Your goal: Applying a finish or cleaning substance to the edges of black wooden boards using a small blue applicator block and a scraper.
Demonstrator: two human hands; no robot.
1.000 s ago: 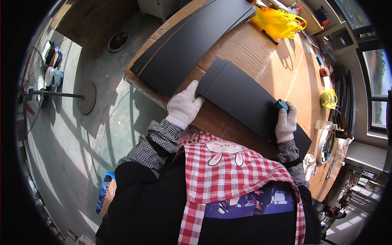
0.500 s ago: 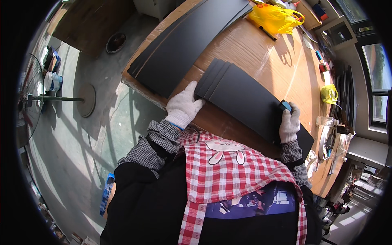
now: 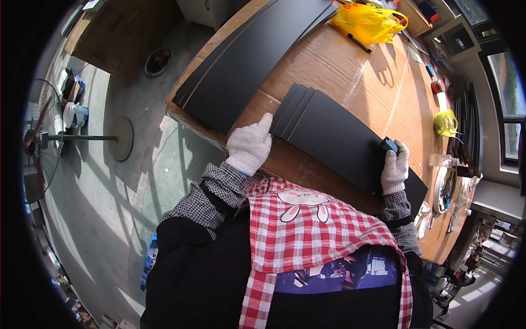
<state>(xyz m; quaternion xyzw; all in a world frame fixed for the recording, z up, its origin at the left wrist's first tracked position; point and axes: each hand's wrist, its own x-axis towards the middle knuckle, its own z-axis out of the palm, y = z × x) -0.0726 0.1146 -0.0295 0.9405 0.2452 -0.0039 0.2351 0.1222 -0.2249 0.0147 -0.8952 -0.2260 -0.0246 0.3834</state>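
Observation:
Several long matte-black panels [image 3: 339, 137] lie in a stepped stack across the table in front of me, their left ends staggered. My left hand [image 3: 249, 145], in a white knit glove, is at the stack's left end. Its index finger stretches out close beside the panel edges, and nothing shows in its grasp; the other fingers are partly hidden. Toward the right end, my right hand [image 3: 395, 170], gloved too, grips a small dark-blue block [image 3: 389, 145] between thumb and fingers, over the top panel. Whether the block touches the panel is hard to tell.
A second pile of larger black panels [image 3: 235, 66] covers the table's far left. Behind, on the brown-covered table [image 3: 334, 66], are a yellow plastic bag [image 3: 367, 24] and a black marker [image 3: 359, 43]. A yellow-green bundle [image 3: 445, 123] sits at right. A fan [image 3: 41, 140] stands left.
The stack has slid slightly to the right, away from my left hand, whose index finger is now straighter. My right hand has shifted a little right with the block.

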